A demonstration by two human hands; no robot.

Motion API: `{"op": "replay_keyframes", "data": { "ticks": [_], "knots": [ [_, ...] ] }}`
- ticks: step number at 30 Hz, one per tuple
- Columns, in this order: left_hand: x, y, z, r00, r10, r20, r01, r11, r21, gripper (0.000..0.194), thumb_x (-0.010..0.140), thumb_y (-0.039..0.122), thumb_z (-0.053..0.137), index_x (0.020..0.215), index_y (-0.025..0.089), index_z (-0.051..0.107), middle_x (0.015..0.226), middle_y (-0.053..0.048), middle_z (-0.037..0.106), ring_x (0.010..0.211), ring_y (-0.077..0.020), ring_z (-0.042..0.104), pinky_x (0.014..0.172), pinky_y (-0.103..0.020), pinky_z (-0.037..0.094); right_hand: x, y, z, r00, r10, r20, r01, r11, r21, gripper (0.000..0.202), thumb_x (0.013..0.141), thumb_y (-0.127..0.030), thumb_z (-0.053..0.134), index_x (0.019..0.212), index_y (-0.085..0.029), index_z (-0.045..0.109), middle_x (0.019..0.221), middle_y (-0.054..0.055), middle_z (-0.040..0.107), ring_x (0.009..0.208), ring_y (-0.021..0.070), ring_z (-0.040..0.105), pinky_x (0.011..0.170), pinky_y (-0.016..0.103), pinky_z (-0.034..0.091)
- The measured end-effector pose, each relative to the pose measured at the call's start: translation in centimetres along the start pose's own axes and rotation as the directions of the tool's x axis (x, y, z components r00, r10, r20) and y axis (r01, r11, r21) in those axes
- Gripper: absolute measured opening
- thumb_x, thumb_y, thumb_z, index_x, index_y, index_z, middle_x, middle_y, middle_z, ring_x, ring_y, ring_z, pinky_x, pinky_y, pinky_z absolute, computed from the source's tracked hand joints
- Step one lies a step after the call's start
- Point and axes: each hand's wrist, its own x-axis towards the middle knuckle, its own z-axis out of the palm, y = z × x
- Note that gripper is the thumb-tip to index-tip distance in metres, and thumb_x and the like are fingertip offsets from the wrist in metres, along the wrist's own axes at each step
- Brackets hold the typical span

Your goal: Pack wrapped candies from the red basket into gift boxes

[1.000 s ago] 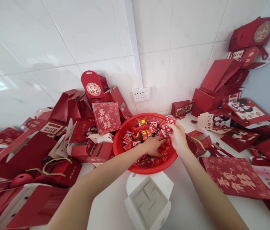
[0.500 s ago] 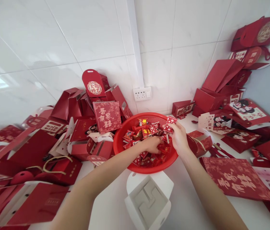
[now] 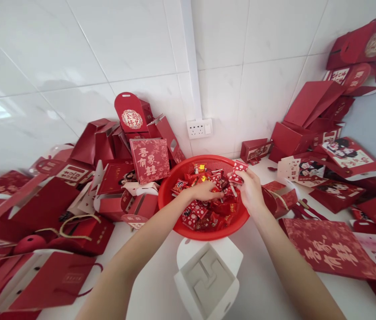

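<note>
A red plastic basket (image 3: 166, 200), full of wrapped candies (image 3: 221, 220) in red and polka-dot wrappers, stands in the middle. Inside it, my left hand (image 3: 204, 191) rests over the candies with its fingers apart; its fingertips are partly lost among the wrappers. At the basket's right rim, my right hand (image 3: 252, 189) is closed on polka-dot candies (image 3: 236, 178), which stick out beyond the thumb and fingers. Just in front of the basket is an open white box (image 3: 208, 278), showing its pale folded bottom.
Red gift boxes (image 3: 49, 209) are heaped along the left side, some with rope handles. More red boxes (image 3: 293, 138) pile up at the right, with a flat red printed box (image 3: 331, 249) nearer me. A power socket (image 3: 199, 129) sits on the tiled wall behind.
My left hand has moved a little left and up within the basket, and its fingers have spread. The right hand keeps its hold on the polka-dot candies at the rim.
</note>
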Motion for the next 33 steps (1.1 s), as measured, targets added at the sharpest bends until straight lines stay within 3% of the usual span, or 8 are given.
{"op": "replay_keyframes", "data": {
  "ticks": [7,9,12,14,19,24,29,33],
  "knots": [
    [0.0,-0.3,0.4,0.999,0.019,0.031,-0.02,0.999,0.038,0.022,0.095,0.027,0.057,0.091,0.016,0.075,0.086,-0.002,0.074,0.079,-0.0143,0.062,0.076,-0.021,0.044,0.0,0.0,0.0,1.0,-0.003,0.01,0.003,1.0,-0.002,0.017,0.06,-0.031,0.074,0.073,-0.021,0.069,0.064,-0.002,0.07,0.063,0.0182,0.067,0.056,0.028,0.05],
    [0.0,-0.3,0.4,0.998,0.027,0.053,-0.029,0.999,0.042,0.021,0.089,0.033,0.067,0.098,0.016,0.077,0.088,-0.002,0.075,0.078,-0.0145,0.063,0.075,-0.021,0.044,0.1,0.1,0.0,1.0,0.0,0.006,0.0,1.0,-0.001,0.019,0.06,-0.031,0.074,0.074,-0.02,0.069,0.064,-0.002,0.069,0.061,0.0178,0.066,0.055,0.028,0.05],
    [-0.1,-0.4,0.5,0.993,0.06,0.1,-0.065,0.997,0.039,0.04,0.071,0.036,0.084,0.105,0.016,0.078,0.09,-0.002,0.075,0.077,-0.0156,0.062,0.073,-0.021,0.044,0.2,0.2,-0.1,1.0,-0.005,0.005,0.005,1.0,-0.005,0.02,0.06,-0.032,0.074,0.075,-0.021,0.068,0.063,-0.002,0.068,0.062,0.0184,0.067,0.055,0.028,0.05],
    [0.0,-0.4,0.8,0.988,0.094,0.122,-0.098,0.995,0.027,0.042,0.065,0.033,0.088,0.102,0.016,0.079,0.087,-0.001,0.074,0.076,-0.016,0.061,0.073,-0.022,0.043,0.2,0.3,-0.2,1.0,-0.012,0.017,0.013,1.0,-0.016,0.02,0.061,-0.033,0.074,0.076,-0.021,0.068,0.064,-0.002,0.068,0.063,0.0195,0.068,0.056,0.029,0.051],
    [-0.2,-0.3,1.1,0.988,0.102,0.118,-0.099,0.995,-0.03,0.013,0.064,0.025,0.083,0.069,0.016,0.074,0.057,0.005,0.059,0.057,-0.0114,0.048,0.06,-0.023,0.035,0.3,0.4,-0.2,1.0,-0.015,0.025,0.016,1.0,-0.025,0.019,0.061,-0.033,0.073,0.075,-0.021,0.068,0.066,-0.001,0.069,0.064,0.0198,0.068,0.057,0.03,0.052],
    [-0.4,-0.1,0.1,0.994,0.046,-0.102,-0.061,0.987,-0.149,0.025,0.069,0.033,0.077,0.06,0.016,0.061,0.054,0.006,0.047,0.055,-0.0108,0.041,0.057,-0.025,0.031,0.1,0.1,0.0,1.0,-0.002,0.012,0.003,1.0,-0.019,0.021,0.06,-0.033,0.074,0.077,-0.021,0.07,0.066,-0.001,0.071,0.063,0.0185,0.068,0.055,0.029,0.051],
    [-0.5,0.3,-0.9,0.951,-0.002,-0.308,-0.108,0.934,-0.341,0.031,0.078,0.044,0.063,0.069,0.016,0.058,0.066,0.003,0.054,0.063,-0.0124,0.048,0.062,-0.025,0.039,0.1,0.0,0.1,1.0,0.012,-0.002,-0.012,1.0,-0.004,0.021,0.059,-0.034,0.075,0.076,-0.021,0.07,0.065,-0.002,0.071,0.063,0.0188,0.067,0.055,0.028,0.05],
    [-0.7,0.9,-1.1,0.909,-0.005,-0.416,-0.201,0.87,-0.451,0.045,0.079,0.058,0.065,0.067,0.017,0.051,0.066,0.003,0.05,0.064,-0.0112,0.047,0.063,-0.025,0.038,0.2,-0.1,0.1,0.999,0.04,-0.026,-0.04,0.999,-0.012,0.019,0.058,-0.035,0.076,0.072,-0.023,0.07,0.064,-0.003,0.069,0.061,0.0171,0.063,0.055,0.028,0.05]
  ]
}}
